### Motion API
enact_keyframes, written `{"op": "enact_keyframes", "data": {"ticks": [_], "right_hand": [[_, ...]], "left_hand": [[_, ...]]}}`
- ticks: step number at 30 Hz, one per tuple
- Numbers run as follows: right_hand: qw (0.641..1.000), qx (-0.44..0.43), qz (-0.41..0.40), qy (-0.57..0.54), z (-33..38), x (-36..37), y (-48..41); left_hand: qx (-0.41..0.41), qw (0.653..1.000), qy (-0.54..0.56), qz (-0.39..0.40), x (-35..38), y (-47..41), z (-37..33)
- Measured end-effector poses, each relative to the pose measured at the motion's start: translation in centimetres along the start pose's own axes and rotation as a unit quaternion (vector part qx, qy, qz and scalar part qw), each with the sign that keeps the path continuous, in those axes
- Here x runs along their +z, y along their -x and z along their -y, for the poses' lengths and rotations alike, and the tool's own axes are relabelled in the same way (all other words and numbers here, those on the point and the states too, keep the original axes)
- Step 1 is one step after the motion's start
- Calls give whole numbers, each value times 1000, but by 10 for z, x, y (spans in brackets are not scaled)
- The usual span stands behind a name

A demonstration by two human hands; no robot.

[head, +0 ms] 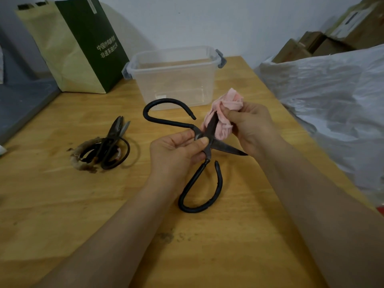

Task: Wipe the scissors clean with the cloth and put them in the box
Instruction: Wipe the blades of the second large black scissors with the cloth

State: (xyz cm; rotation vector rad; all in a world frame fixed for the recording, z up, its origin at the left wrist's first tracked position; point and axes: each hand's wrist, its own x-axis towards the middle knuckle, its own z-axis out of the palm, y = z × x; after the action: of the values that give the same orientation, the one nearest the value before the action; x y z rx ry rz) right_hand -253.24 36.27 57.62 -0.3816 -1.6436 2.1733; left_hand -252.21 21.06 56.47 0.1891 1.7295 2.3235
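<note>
My left hand (178, 151) pinches a large pair of black scissors (200, 183) at the pivot, holding them spread wide above the table. One looped handle arcs toward the box, the other hangs toward me. My right hand (252, 125) grips a bunched pink cloth (223, 115) wrapped around the upper blade; the lower blade pokes out to the right under that hand. A clear plastic box (174, 80) with grey latches stands without a lid just beyond the scissors. It looks empty.
Several older scissors (108, 146) lie in a pile at the left of the wooden table (62, 204), amid rusty crumbs. A green and tan paper bag (76, 46) stands at the back left. A white plastic sack (332, 96) crowds the right edge; cardboard boxes (324, 40) sit behind.
</note>
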Motion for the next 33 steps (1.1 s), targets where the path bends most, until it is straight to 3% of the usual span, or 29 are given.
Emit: {"op": "enact_keyframes", "data": {"ticks": [3,6,10,14,16,18,20,22,26,28,30,33], "right_hand": [[997,-21,-72,-10,12,-21,-8],[999,-2,-7,47,19,-36,-4],[965,73,-26,252,30,-49,-6],[944,4,-60,325,33,-43,-2],[901,-1,4,433,28,-42,2],[828,23,75,555,26,-41,4],[761,42,83,642,27,-46,1],[735,26,75,674,27,-49,-1],[800,-214,-48,558,27,-43,-1],[841,-287,-43,457,30,-30,5],[873,-266,53,405,26,-17,14],[875,-186,166,416,17,-8,23]], "left_hand": [[-5,1000,-1,-6,0,2,1],[2,999,11,-34,-3,-1,0],[0,999,16,-50,-5,-4,-1],[-4,998,16,-57,-4,-3,0],[-7,998,20,-64,-4,-3,-1],[-10,998,17,-65,-5,-4,-1],[-14,998,13,-66,-4,-4,0],[-16,998,12,-66,-4,-4,0],[-16,998,11,-60,-4,-5,0],[-17,998,6,-57,-5,-4,1],[-18,998,6,-62,-5,-4,1],[-19,998,7,-67,-5,-4,2]]}}
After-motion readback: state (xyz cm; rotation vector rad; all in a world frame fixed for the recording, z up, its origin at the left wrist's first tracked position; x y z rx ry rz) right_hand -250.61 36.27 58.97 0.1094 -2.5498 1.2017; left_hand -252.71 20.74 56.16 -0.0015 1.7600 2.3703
